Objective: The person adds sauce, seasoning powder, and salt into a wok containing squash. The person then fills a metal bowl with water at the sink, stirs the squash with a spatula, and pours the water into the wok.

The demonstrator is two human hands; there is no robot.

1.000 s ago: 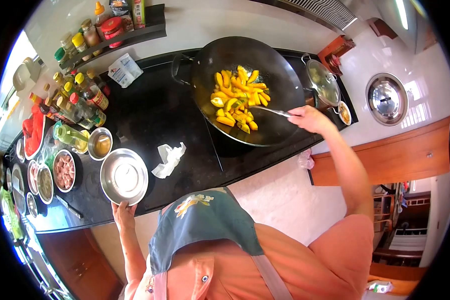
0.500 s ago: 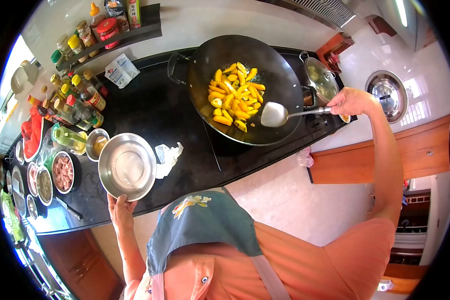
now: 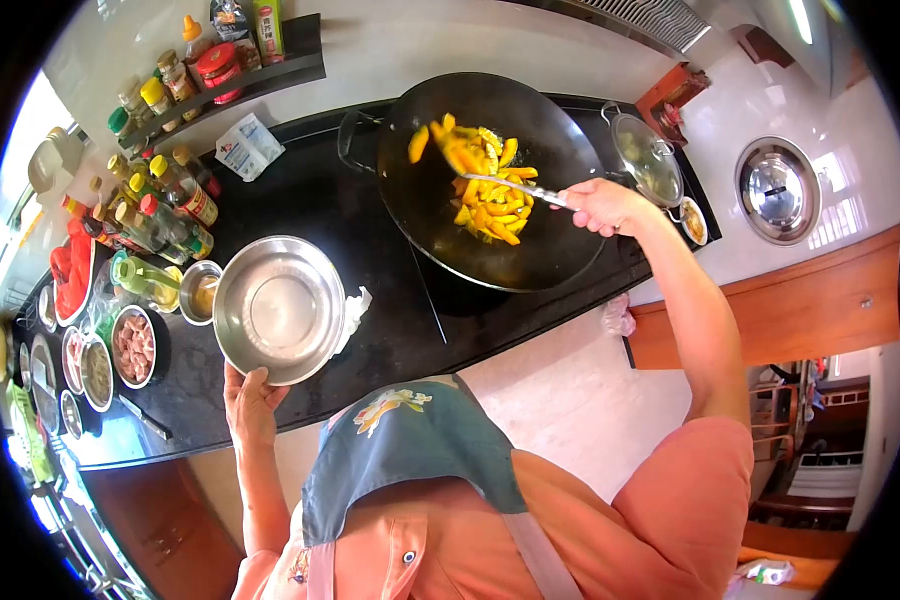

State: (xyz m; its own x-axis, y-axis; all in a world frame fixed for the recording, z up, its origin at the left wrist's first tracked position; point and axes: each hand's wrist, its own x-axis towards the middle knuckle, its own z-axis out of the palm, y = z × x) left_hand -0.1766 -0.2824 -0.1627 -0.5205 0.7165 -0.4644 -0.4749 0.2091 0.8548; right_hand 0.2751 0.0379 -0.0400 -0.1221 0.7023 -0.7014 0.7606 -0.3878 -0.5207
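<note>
My left hand [image 3: 253, 400] grips the near rim of a round metal bowl [image 3: 279, 310], which looks empty and is held above the black counter. Part of a crumpled white tissue [image 3: 355, 315] shows from behind the bowl's right edge. The handle of a metal spatula [image 3: 520, 187] is in my right hand [image 3: 598, 207], over the right side of a large dark wok [image 3: 560, 250]. The spatula's blade is hidden among yellow-orange food pieces [image 3: 495, 215]; some pieces at the left are blurred by motion.
Sauce bottles [image 3: 185, 195] and small bowls, one with raw meat [image 3: 134, 346], stand at the left near a knife [image 3: 145, 416]. A spice shelf [image 3: 270, 80] hangs behind. A glass-lidded pot [image 3: 645, 160] is right of the wok; a metal lid [image 3: 778, 190] hangs farther right.
Over the last half second the spatula has swung from the wok's right side left into the food, shifting pieces. The metal bowl has moved up and right, nearer the wok, covering more tissue.
</note>
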